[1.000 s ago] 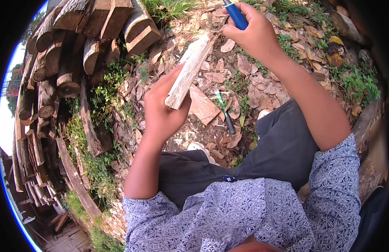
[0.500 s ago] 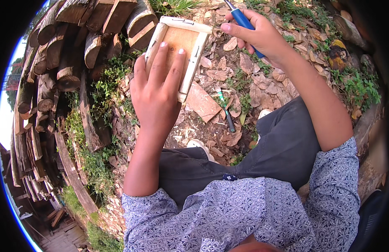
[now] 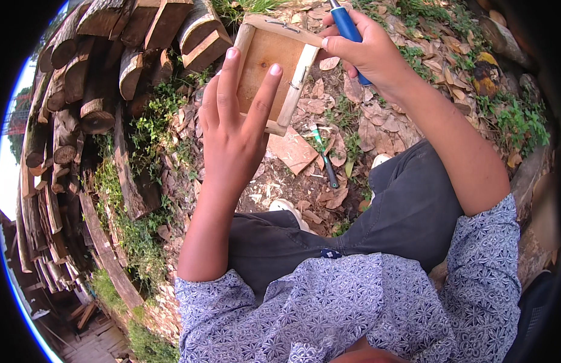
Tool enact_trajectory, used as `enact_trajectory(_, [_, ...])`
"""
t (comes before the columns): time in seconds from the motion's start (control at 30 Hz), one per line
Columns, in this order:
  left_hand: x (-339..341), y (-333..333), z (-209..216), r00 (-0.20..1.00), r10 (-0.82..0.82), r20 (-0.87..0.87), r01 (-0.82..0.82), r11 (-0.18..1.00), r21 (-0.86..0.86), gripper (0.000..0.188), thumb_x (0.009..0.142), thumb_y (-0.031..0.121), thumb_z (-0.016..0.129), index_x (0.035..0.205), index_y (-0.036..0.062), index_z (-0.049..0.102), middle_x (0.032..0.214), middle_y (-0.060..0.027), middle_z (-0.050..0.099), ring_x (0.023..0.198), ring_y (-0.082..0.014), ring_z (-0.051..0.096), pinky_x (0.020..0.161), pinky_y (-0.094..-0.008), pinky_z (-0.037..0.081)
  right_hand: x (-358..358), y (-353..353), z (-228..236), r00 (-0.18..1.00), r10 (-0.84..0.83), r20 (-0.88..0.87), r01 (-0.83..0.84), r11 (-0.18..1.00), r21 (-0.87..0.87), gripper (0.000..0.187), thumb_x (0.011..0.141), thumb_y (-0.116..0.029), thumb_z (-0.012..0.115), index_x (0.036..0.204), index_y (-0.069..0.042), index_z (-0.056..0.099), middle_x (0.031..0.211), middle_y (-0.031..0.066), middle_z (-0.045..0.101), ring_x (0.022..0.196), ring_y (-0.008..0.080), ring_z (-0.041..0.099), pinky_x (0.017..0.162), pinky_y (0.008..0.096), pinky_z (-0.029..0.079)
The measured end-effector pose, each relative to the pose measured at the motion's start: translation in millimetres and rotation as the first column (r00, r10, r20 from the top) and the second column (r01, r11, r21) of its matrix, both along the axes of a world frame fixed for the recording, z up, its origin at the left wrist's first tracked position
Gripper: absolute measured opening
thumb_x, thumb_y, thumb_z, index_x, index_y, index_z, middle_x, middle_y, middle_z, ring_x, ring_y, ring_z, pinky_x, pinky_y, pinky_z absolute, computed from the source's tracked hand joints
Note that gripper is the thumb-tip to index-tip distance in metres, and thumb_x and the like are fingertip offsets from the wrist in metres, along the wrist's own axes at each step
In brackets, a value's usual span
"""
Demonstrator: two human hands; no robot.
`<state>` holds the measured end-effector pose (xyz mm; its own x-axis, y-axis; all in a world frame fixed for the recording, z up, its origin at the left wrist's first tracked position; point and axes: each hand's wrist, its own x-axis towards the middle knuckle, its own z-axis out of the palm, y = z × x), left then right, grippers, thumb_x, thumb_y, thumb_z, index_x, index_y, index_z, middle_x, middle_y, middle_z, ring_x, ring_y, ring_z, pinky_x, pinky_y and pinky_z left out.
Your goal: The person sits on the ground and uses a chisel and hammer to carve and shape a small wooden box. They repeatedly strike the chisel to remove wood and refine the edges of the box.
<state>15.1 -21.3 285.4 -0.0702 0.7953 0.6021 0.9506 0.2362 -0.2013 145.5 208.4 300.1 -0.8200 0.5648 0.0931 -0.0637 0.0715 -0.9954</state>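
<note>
A small shallow wooden frame (image 3: 277,55) with a brown panel inside is held up in front of me; bent nails stick out along its pale top and right strips. My left hand (image 3: 232,115) is at its lower left, fingers stretched and spread across the left strip and panel; the thumb is hidden. My right hand (image 3: 374,54) wraps round the blue handle (image 3: 347,24) of a tool with a metal shank, its tip cut off by the picture's upper edge. The right thumb and a finger meet the frame's upper right corner.
A flat piece of wood (image 3: 292,151) lies on leaf-covered ground beside a green-and-black handled tool (image 3: 326,158). Stacked split logs (image 3: 99,78) rise at the left. My bent legs (image 3: 407,206) are below, and another log (image 3: 504,42) lies at far right.
The frame has moved slightly up and right and turned, its corner now meeting my right hand. My left fingers have spread and shifted toward its left side. The blue-handled tool has lowered slightly.
</note>
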Motion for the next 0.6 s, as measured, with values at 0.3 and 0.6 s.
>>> enact_trajectory(0.3, [11.4, 5.6, -31.5, 0.508, -0.190, 0.840, 0.284, 0.958, 0.045, 0.147, 0.069, 0.004, 0.092, 0.156, 0.0196, -0.026, 0.153, -0.0286, 0.031, 0.133, -0.0358, 0.054, 0.105, -0.0484, 0.053, -2.1, 3.1, 3.4, 1.000, -0.009, 0.000, 0.009, 0.983, 0.186, 0.038, 0.081, -0.014, 0.076, 0.113, -0.001, 0.058, 0.099, 0.0067, 0.064, 0.090, 0.0158, 0.063, 0.081, 0.0299, 0.055])
enact_trajectory(0.6, [6.9, 6.0, -31.3, 0.179, -0.230, 0.957, 0.259, 0.949, 0.179, 0.106, 0.094, 0.002, 0.068, 0.159, 0.0158, -0.015, 0.140, -0.0281, 0.050, 0.123, -0.0293, 0.061, 0.101, -0.0427, 0.054, 0.0, 12.4, -28.9, 0.991, 0.086, 0.103, -0.108, 0.965, 0.239, 0.047, 0.090, -0.027, 0.074, 0.128, -0.005, 0.056, 0.110, 0.0034, 0.067, 0.079, 0.0027, 0.061, 0.049, 0.0197, 0.044])
